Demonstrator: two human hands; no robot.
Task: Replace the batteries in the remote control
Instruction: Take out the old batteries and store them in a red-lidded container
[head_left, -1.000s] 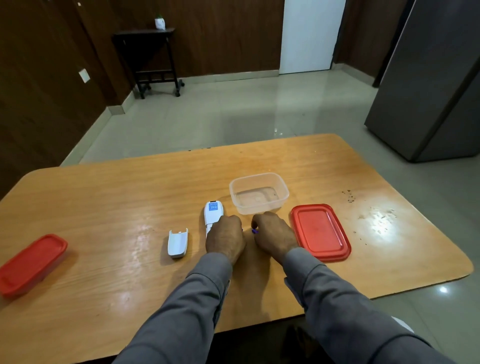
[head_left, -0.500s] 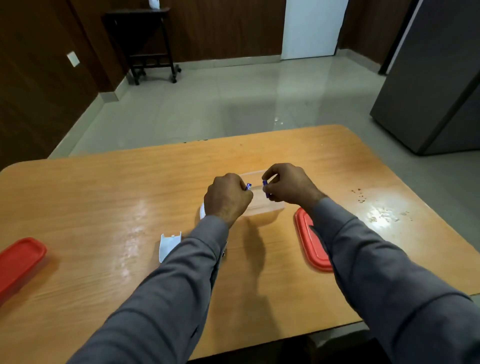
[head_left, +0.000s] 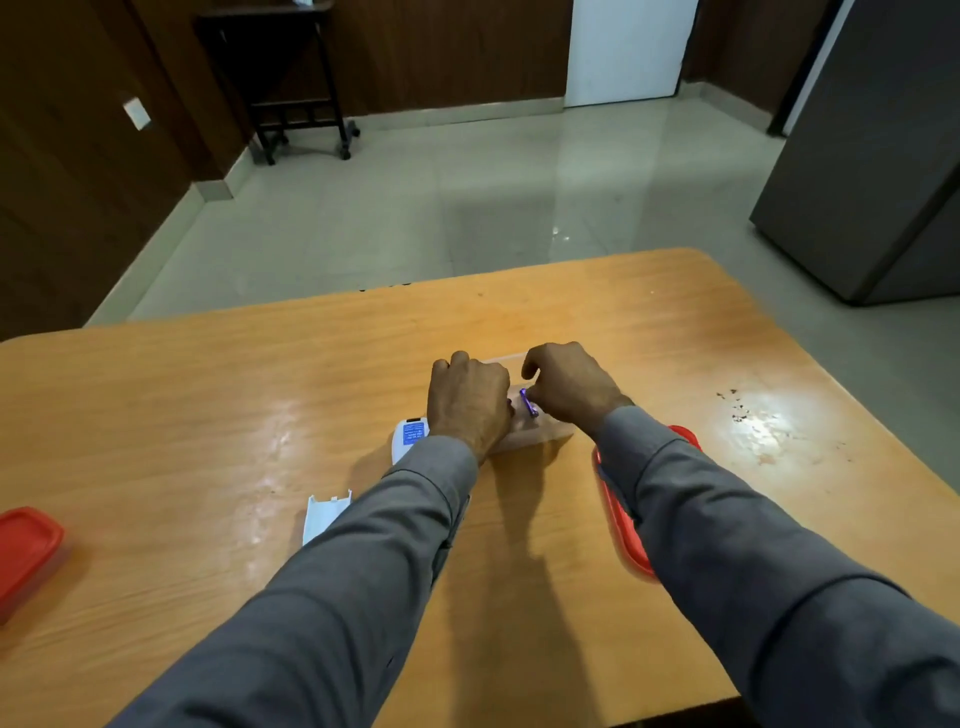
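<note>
Two hands are out over the clear container (head_left: 530, 439) at the middle of the counter (head_left: 208, 415). Your right hand (head_left: 569, 387) pinches a blue battery (head_left: 529, 402) just above the container. Your left hand (head_left: 470, 400) is curled into a loose fist beside it; you cannot tell from this view whether it grips anything. The remote control (head_left: 408, 439) lies on the counter partly under your left wrist, its label end showing. The white battery cover (head_left: 324, 517) lies nearer you, beside your left sleeve. A red lid (head_left: 618, 519) sits under your right forearm, and another red lid (head_left: 26, 551) lies at the far left edge.
</note>
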